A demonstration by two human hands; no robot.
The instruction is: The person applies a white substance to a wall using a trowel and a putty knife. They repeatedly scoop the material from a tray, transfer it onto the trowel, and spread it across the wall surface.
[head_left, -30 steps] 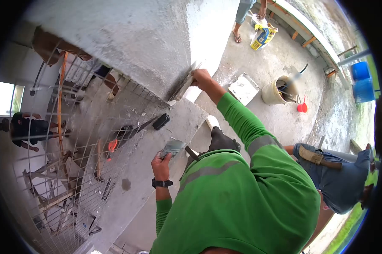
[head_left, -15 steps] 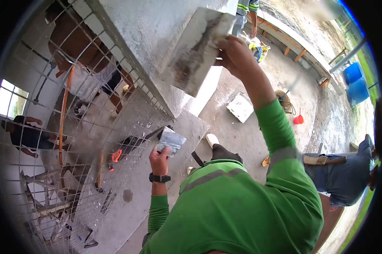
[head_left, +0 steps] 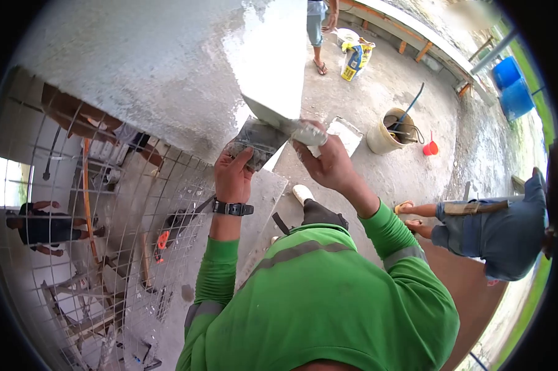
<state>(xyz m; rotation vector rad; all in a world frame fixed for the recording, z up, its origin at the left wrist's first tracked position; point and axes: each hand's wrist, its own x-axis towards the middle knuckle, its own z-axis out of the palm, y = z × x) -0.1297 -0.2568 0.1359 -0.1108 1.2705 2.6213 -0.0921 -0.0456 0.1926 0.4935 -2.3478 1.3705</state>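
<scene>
The right hand (head_left: 330,164) is closed around the pale, caked handle of a long trowel (head_left: 268,114). The blade's long axis runs from that hand forward and to the left, its far end lying against or in front of the wall; whether it touches there I cannot tell. The left hand (head_left: 232,174) pinches a small flat plate (head_left: 258,137), thumb on the near face, and the plate projects forward and to the right from the fingertips. The key relation is at the overlap: the plate's right-hand edge meets the trowel near its handle, between the two hands, with the blade slanting across just ahead of the plate. Contact looks likely but is not certain. The plate is nearer the left hand, the handle nearer the right.

Around the left wrist is a black watch (head_left: 232,208). Ahead of both hands stands the wall (head_left: 137,80), part grey and part bright white. Wire mesh (head_left: 115,207) spreads left of the left hand. Beyond the right hand lies a white-smeared board (head_left: 348,135), with a bucket (head_left: 383,140) farther right.
</scene>
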